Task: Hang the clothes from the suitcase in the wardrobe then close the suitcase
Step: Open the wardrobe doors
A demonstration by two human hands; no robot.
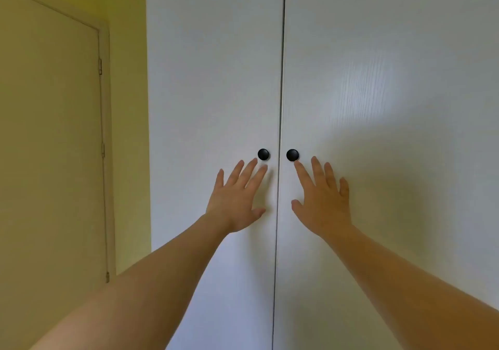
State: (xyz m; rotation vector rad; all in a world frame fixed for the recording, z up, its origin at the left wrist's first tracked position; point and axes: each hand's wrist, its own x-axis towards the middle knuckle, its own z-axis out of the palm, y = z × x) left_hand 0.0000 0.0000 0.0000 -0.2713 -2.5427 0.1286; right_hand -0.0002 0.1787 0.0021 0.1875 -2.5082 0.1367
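**Wardrobe** [216,79]: white, two doors, both shut.
**Left knob** [263,154], **right knob** [292,155]: black and round, one on each side of the centre seam.
**Left hand** [235,201]: grip slack, fingers spread, holding nothing. Its knob lies at 1 o'clock, just beyond the fingertips.
**Right hand** [321,201]: grip likewise empty. The forefinger tip is at the rim of its knob, at 11 o'clock; contact cannot be told.
**Suitcase, clothes:** not in view.
**Room door** [51,133]: at 9 o'clock of the wardrobe.
**Step, as judged:** opening the doors. Pinch each knob between thumb and fingers, then pull both outward evenly, leaving room for the swing.
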